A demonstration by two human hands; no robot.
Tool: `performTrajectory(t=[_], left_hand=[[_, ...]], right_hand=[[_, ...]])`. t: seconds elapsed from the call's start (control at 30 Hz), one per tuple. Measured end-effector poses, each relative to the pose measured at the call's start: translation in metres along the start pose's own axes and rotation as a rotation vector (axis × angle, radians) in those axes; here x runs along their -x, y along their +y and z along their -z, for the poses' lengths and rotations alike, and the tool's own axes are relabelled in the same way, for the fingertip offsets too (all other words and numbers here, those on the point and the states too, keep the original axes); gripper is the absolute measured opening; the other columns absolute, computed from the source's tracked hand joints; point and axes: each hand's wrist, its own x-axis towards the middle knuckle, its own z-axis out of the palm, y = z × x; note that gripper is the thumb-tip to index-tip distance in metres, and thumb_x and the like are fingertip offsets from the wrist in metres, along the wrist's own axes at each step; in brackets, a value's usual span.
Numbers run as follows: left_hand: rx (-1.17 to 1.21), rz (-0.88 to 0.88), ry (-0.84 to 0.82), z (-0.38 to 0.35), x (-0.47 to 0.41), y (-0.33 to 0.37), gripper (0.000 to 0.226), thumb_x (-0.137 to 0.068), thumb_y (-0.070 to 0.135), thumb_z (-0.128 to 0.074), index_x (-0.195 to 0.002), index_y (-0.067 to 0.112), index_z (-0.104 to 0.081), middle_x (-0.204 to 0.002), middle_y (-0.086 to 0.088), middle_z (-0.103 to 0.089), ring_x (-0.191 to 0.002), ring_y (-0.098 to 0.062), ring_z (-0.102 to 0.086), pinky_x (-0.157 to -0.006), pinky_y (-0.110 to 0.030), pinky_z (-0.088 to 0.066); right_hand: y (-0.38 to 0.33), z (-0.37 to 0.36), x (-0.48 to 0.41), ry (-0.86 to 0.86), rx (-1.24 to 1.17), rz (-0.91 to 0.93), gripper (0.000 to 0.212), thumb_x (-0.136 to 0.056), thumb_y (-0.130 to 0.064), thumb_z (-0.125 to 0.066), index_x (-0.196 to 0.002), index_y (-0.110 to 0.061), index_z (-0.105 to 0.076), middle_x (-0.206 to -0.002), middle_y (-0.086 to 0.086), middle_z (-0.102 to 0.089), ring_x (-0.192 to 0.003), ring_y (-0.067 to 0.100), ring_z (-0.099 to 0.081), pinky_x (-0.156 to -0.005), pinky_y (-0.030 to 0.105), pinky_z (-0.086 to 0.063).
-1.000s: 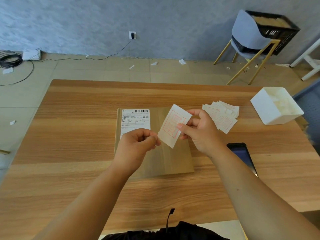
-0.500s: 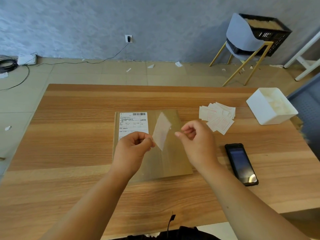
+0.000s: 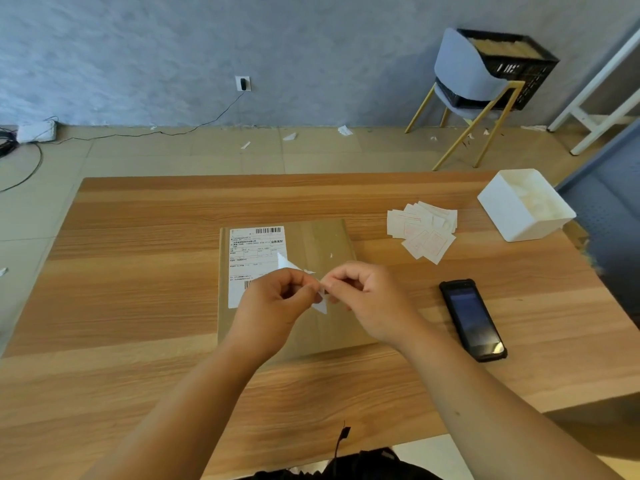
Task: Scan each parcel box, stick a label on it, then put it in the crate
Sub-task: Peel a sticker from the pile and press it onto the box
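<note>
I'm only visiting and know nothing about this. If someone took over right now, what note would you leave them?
Left hand and right hand: both pinch one small white paper label above the flat brown cardboard parcel box on the wooden table.
Spare red-printed labels lie right of the box, and the black handheld device lies nearer.
Done: label in hand. I cannot tell whether the box has been scanned.
Left: stick the label on, then put the box in the black plastic crate on the grey chair.

Both forearms reach in from below and the hands meet. Left hand (image 3: 277,304) is curled, thumb and forefinger pinching the label (image 3: 286,264); right hand (image 3: 369,301) is curled too, pinching the same label.
</note>
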Motion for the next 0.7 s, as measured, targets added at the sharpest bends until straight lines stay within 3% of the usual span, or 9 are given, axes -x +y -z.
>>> performTrajectory(t=[0.13,0.27,0.5,0.7], left_hand=[[0.034,0.025,0.0,-0.006,-0.002,0.0,0.018,-0.082,0.016,-0.06,-0.068,0.023,-0.067,-0.072,-0.004,-0.07,-0.065,-0.013,-0.054,-0.068,-0.032,-0.046],[0.116,0.081,0.066,-0.013,-0.007,0.002,0.015,-0.073,0.023,-0.055,-0.061,0.026,-0.063,-0.068,0.003,-0.067,-0.066,-0.012,-0.053,-0.067,-0.032,-0.044],[0.112,0.171,0.212,-0.03,-0.024,-0.001,0.018,-0.079,0.012,-0.051,-0.063,0.016,-0.056,-0.054,0.01,-0.062,-0.063,-0.013,-0.057,-0.062,-0.029,-0.048],[-0.081,0.139,0.221,-0.052,-0.041,0.001,0.009,-0.077,0.018,-0.058,-0.069,0.013,-0.058,-0.057,0.004,-0.061,-0.056,-0.013,-0.056,-0.054,-0.029,-0.045]], right_hand=[[0.004,0.0,0.002,0.084,-0.015,-0.065,0.015,-0.092,-0.023,-0.056,-0.079,-0.023,-0.065,-0.073,-0.005,-0.067,-0.069,0.017,-0.06,-0.07,0.04,-0.052],[0.012,0.012,0.0,0.196,-0.08,-0.151,0.015,-0.093,-0.025,-0.052,-0.084,-0.022,-0.063,-0.071,-0.007,-0.066,-0.069,0.012,-0.059,-0.066,0.037,-0.05],[0.044,0.057,-0.002,0.389,-0.069,-0.31,0.018,-0.097,-0.026,-0.048,-0.086,-0.02,-0.061,-0.085,0.0,-0.068,-0.07,0.013,-0.064,-0.058,0.026,-0.052],[0.078,0.112,0.005,0.506,0.052,-0.379,0.017,-0.098,-0.026,-0.046,-0.085,-0.022,-0.056,-0.089,0.003,-0.065,-0.08,0.022,-0.065,-0.07,0.041,-0.056]])
